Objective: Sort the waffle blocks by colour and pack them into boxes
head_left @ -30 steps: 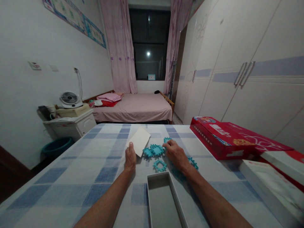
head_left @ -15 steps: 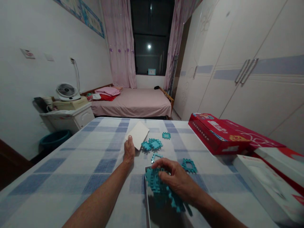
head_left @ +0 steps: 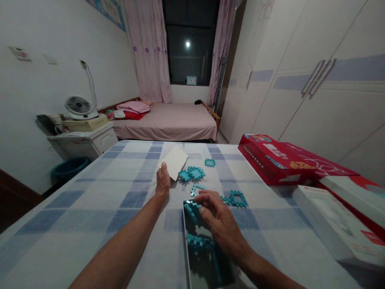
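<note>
My left hand (head_left: 163, 181) is closed on the edge of a cream-coloured card (head_left: 175, 160), thumb on top. My right hand (head_left: 221, 224) hovers over the far right part of a shallow white-rimmed box (head_left: 184, 241) with a dark inside. Its fingers are bent and apart, with nothing visible between them. Teal toothed plastic pieces (head_left: 200, 241) lie in the box, some blurred and partly covered by the hand. On the cloth beyond are joined teal pieces (head_left: 195, 173), a small teal square (head_left: 209, 162), a teal open frame (head_left: 197, 189) and another teal frame (head_left: 237, 198) with a piece beside it.
A blue-and-white checked cloth (head_left: 90, 224) covers the table. Red boxes (head_left: 276, 160) and a white box (head_left: 337, 224) stand along the right side. Past the table are a bed (head_left: 177, 120), a fan (head_left: 80, 107) on a cabinet and a blue bin (head_left: 70, 168).
The teal pieces bunched under my right hand have shifted, leaving more of the box's dark inside showing. A teal piece now shows beside the right-hand frame. My left hand keeps the card; the view tilted slightly down.
</note>
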`<move>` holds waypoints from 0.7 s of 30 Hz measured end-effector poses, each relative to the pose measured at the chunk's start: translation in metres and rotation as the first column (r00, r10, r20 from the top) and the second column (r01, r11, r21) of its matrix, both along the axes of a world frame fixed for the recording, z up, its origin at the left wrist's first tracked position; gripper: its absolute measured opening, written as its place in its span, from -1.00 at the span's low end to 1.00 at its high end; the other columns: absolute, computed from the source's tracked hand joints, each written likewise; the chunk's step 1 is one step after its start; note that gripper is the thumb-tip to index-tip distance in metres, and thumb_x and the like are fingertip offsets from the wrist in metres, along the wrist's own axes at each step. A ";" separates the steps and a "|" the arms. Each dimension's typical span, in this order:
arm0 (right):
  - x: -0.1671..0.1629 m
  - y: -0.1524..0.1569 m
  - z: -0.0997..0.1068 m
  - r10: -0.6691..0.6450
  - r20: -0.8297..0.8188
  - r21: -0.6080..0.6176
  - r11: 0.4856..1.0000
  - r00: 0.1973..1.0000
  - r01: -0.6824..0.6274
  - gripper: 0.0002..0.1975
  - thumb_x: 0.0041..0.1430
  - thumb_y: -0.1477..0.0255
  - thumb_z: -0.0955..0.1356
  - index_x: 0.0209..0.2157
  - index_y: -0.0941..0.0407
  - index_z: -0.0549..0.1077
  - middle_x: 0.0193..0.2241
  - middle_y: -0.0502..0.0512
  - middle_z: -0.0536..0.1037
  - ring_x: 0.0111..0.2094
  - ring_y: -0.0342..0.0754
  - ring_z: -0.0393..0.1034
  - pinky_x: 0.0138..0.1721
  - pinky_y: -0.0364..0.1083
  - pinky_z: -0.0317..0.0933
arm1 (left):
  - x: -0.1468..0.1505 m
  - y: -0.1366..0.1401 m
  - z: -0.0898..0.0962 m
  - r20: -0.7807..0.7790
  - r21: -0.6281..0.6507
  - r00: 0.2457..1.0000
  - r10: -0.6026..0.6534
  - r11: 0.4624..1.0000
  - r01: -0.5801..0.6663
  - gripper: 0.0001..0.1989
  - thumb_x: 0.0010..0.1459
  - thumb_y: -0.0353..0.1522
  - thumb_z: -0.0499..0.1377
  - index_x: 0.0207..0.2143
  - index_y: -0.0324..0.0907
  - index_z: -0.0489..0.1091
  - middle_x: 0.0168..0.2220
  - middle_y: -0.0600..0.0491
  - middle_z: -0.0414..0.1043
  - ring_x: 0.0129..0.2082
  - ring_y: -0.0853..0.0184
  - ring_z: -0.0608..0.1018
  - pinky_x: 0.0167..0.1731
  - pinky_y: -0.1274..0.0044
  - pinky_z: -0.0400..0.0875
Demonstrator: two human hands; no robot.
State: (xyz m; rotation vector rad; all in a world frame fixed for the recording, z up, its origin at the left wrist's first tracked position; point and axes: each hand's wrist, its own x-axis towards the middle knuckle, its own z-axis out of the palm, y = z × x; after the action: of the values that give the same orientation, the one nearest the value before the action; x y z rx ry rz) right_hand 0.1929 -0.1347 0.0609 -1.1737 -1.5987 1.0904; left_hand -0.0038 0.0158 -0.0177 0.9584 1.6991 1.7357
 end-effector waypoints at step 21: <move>0.044 -0.040 0.009 0.218 0.594 0.158 0.912 0.774 -0.378 -0.74 0.13 0.52 0.31 -0.11 0.05 0.40 -0.15 0.14 0.46 -0.16 -0.01 0.39 -0.15 -0.02 0.36 | -0.002 0.002 -0.001 -0.072 -0.005 0.997 0.004 1.000 -0.004 -0.46 0.17 0.01 -0.08 -0.34 -0.25 0.43 -0.36 -0.13 0.48 -0.30 0.18 0.51 -0.22 0.38 0.36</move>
State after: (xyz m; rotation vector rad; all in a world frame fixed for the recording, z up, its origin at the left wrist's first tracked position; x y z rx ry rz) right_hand 0.2365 -0.1744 0.0698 -1.1358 -2.3903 0.6953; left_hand -0.0055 0.0180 -0.0189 1.0281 1.7506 1.7174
